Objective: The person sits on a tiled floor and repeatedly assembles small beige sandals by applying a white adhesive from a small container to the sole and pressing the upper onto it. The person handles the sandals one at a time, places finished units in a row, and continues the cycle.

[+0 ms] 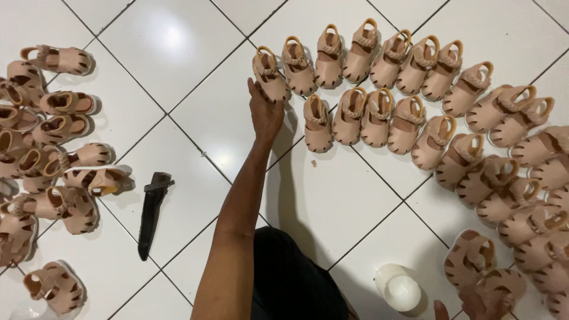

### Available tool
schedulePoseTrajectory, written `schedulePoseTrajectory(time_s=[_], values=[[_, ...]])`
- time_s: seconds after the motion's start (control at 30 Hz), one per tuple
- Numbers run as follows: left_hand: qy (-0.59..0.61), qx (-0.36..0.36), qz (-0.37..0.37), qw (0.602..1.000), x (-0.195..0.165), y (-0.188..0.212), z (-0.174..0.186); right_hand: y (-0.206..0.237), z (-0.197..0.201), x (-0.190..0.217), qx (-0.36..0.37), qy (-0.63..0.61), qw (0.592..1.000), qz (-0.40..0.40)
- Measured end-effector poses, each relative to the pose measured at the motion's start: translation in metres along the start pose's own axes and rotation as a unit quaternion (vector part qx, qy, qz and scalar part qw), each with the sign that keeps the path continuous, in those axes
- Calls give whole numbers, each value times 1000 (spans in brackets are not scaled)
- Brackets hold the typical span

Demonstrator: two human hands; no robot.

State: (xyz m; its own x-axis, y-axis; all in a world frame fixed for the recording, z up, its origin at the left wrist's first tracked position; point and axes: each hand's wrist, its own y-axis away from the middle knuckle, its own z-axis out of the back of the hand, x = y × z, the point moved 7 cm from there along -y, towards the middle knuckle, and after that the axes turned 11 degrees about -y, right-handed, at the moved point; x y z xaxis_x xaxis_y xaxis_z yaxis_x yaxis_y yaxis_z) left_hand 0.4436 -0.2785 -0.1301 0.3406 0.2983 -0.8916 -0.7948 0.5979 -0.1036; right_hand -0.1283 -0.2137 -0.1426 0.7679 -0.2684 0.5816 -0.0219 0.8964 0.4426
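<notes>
White jar [398,288], left hand [265,114] touching beige sandal [269,75], black knife [152,213]

- The right hand [474,305] is cut off by the bottom edge; only its fingertips show, on a beige sandal [495,290], so its grip cannot be judged.
- Sandals at the left edge [9,154] and sandals at the right edge [557,178] run out of frame.
- The left hand [265,112] hides part of the end sandal [269,74].

Left arm stretched forward, left hand [265,112] palm down; right hand [474,305] low, barely visible
</notes>
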Motion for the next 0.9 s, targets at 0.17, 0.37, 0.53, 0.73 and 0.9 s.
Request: schedulePoseTrajectory(time_s=[0.17,0.37,0.53,0.73,0.9], values=[[-115,-4,56,992,3,6,-12,2,11,-42,-75,34,996,33],[-87,-36,-12,995,12,57,-7,23,95,-61,-205,118,967,98],[-5,42,74,996,19,133,17,17,120,-61,-240,-27,969,54],[-38,64,148,986,-14,194,65,-20,84,2,-160,17,972,174],[-27,77,100,992,-39,225,82,-42,80,30,-117,158,965,171]])
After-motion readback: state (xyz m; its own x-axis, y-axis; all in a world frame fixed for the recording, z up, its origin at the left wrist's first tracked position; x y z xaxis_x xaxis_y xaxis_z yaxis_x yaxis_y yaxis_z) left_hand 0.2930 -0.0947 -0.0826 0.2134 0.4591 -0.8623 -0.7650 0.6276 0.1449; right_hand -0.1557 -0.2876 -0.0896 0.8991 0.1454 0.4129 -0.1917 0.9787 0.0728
